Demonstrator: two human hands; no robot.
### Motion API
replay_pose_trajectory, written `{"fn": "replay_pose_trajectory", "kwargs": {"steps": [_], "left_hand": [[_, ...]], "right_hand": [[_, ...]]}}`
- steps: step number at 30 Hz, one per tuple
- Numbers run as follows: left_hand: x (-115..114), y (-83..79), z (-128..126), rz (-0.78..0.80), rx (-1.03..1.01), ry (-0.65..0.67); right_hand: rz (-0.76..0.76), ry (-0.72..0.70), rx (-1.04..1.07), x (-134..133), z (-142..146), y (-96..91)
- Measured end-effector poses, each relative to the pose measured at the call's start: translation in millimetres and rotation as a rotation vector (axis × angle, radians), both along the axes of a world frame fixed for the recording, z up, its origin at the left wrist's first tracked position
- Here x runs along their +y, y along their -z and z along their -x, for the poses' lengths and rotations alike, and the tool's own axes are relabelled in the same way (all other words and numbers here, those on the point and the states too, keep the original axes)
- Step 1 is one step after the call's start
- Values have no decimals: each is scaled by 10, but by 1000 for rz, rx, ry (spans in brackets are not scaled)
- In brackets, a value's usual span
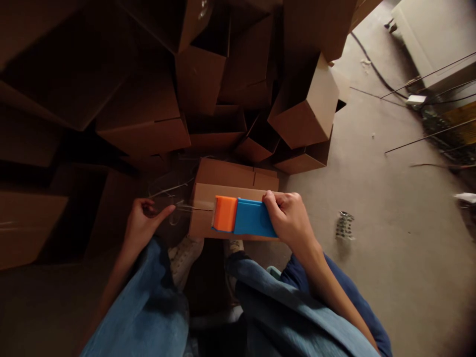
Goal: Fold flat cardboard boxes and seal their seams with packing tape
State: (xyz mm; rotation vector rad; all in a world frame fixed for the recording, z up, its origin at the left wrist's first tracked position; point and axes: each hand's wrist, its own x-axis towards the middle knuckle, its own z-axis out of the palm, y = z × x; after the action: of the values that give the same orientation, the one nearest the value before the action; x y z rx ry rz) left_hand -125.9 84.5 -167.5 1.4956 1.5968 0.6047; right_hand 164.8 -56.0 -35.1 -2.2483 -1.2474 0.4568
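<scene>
A small closed cardboard box (pixel 230 173) sits on the floor between my shoes. My right hand (pixel 288 215) is wrapped round the blue end of a blue and orange tape dispenser (pixel 255 217), which rests along the top of the box. A strip of clear tape (pixel 204 205) shows on the box top, left of the orange part. My left hand (pixel 145 223) is off the box's left end, thumb stretched out and fingers curled apart from it. Thin, shiny clear strands (pixel 180 204) lie near its thumb tip; whether they touch the thumb is hard to tell.
Several open cardboard boxes (pixel 201 74) are heaped ahead and to the left, in shadow. A crumpled patterned piece (pixel 345 225) lies on the concrete floor (pixel 386 258) at right. A pale cabinet (pixel 439 34), cables and thin rods are at the far right.
</scene>
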Motion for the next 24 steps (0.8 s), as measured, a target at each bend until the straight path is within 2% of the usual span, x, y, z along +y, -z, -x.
{"fn": "replay_pose_trajectory", "kwargs": {"steps": [9, 14, 19, 24], "left_hand": [[1, -2, -157, 85, 62, 10], [-8, 66, -182, 138, 59, 16], [-19, 147, -200, 55, 16, 3], [-21, 141, -242, 87, 51, 0]], "right_hand": [[10, 0, -12, -7, 15, -2], [14, -4, -10, -7, 17, -3], [9, -9, 0, -16, 6, 5], [1, -7, 12, -25, 2, 7]]}}
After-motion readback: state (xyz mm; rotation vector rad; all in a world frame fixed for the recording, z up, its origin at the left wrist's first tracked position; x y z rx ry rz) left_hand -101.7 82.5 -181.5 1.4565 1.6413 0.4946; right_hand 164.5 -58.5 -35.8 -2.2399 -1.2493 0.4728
